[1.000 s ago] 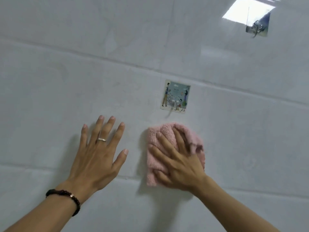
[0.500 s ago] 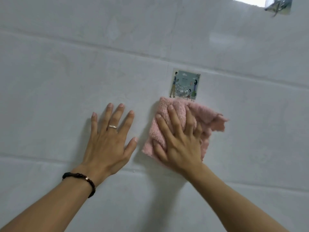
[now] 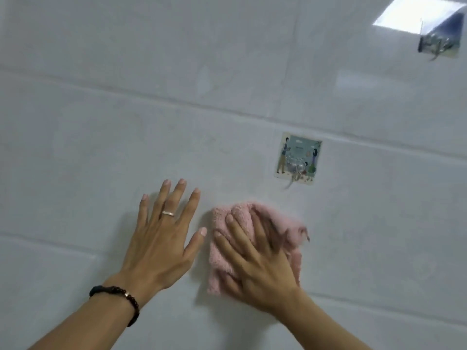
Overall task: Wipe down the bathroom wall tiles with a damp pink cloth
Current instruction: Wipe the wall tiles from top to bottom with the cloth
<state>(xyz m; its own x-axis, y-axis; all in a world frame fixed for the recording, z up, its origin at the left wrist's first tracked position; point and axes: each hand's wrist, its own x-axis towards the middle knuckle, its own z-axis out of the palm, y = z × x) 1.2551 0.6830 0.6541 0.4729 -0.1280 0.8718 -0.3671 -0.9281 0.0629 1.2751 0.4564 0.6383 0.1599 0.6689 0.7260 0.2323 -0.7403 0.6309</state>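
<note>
Wall tiles (image 3: 101,137): pale grey-white, glossy, laid in wide courses with faint grout lines running slightly uphill to the left; they fill the whole view.

Pink cloth (image 3: 222,251): fluffy, bunched into a rough pad, pressed flat against the tiles just below and left of the sticker hook. Its upper right corner sticks out past the fingers and looks blurred.

Right hand (image 3: 262,269): laid over the cloth, fingers straight and spread, pointing up and to the left, palm pressing the cloth to the wall. Grip apart; nothing is curled round the cloth. The fingers on its right side are blurred.

Left hand (image 3: 159,246): flat on bare tile just beside the cloth, on its left, fingers straight and fanned, thumb tip near the cloth's left edge but apart from it. Grip apart, holding nothing.

Ring (image 3: 168,213): plain metal band on a left-hand finger.

Bracelet (image 3: 118,299): dark beads with one small metal bead, round the left wrist.

Sticker hook (image 3: 298,157): square adhesive pad printed with small figures, a clear hook at its lower middle, stuck just under a grout line.

Metal hook (image 3: 437,44): shiny, on a clear square pad, at the upper right corner, next to a bright reflection of light (image 3: 414,13) on the tile.
</note>
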